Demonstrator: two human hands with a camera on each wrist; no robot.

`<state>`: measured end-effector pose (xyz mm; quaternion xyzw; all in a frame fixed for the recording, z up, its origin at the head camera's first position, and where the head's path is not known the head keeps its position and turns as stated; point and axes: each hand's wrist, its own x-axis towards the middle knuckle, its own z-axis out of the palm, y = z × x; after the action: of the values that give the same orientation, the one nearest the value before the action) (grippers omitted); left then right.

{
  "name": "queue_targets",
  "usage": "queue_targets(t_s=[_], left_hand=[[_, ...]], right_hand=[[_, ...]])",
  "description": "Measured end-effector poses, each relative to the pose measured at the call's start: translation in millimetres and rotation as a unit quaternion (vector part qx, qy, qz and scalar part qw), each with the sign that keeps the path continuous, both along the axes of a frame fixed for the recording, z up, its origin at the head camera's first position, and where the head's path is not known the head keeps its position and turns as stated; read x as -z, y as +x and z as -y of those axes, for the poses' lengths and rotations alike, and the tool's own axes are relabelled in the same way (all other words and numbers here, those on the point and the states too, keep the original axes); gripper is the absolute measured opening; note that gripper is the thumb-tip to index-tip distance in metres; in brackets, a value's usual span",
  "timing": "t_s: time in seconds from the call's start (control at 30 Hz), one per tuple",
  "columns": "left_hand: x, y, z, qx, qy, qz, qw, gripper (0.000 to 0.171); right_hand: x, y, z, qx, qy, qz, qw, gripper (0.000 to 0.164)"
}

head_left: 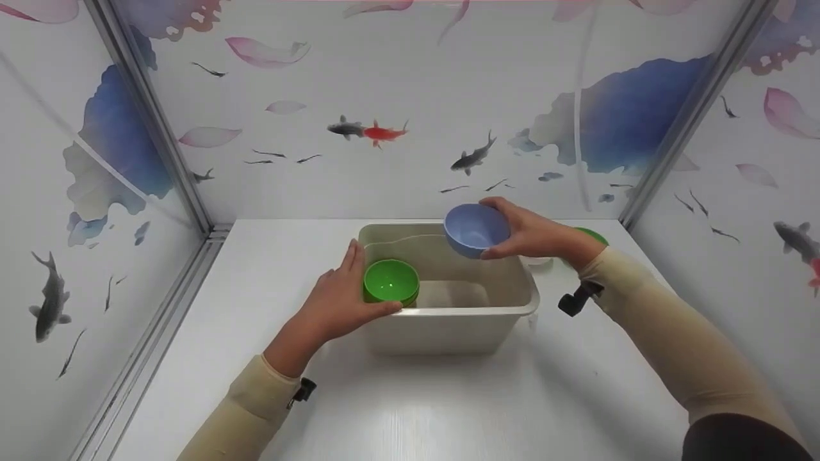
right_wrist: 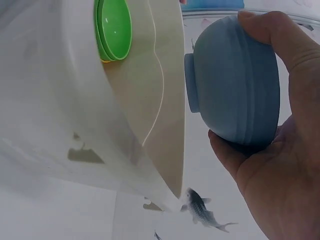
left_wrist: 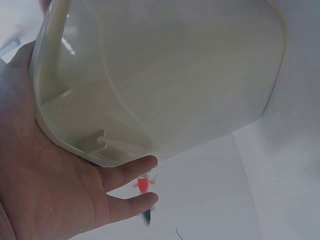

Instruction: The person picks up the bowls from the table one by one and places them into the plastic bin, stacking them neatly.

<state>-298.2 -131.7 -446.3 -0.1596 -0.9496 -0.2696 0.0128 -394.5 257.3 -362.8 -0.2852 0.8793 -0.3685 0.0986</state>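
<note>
My right hand (head_left: 535, 234) pinches a blue bowl (head_left: 475, 229) by its side, tilted, over the back right of a beige plastic bin (head_left: 448, 333). In the right wrist view the thumb and fingers span the blue bowl (right_wrist: 230, 82) between rim and outer wall, its foot facing the bin. Inside the bin, at its left end, sits a stack of green bowls (head_left: 391, 280); a thin yellow-orange edge shows beneath them in the right wrist view. Against the bin's left rim lies my left hand (head_left: 336, 298), fingers extended along the outside and thumb along the front rim.
Another green bowl (head_left: 592, 235) stands right of the bin, partly hidden behind my right wrist. A pale item (head_left: 539, 263) lies close to it. The white table (head_left: 410, 410) is enclosed by printed panels with metal posts (head_left: 154, 121) at the corners.
</note>
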Motion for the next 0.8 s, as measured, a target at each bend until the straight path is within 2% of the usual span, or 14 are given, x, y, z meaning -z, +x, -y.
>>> queue_targets(t_s=[0.8], left_hand=[[-0.3, 0.1, -0.2, -0.002, 0.002, 0.003, 1.0000, 0.144]], right_hand=[[-2.3, -32.1, 43.3, -0.046, -0.005, -0.007, 0.999, 0.103]])
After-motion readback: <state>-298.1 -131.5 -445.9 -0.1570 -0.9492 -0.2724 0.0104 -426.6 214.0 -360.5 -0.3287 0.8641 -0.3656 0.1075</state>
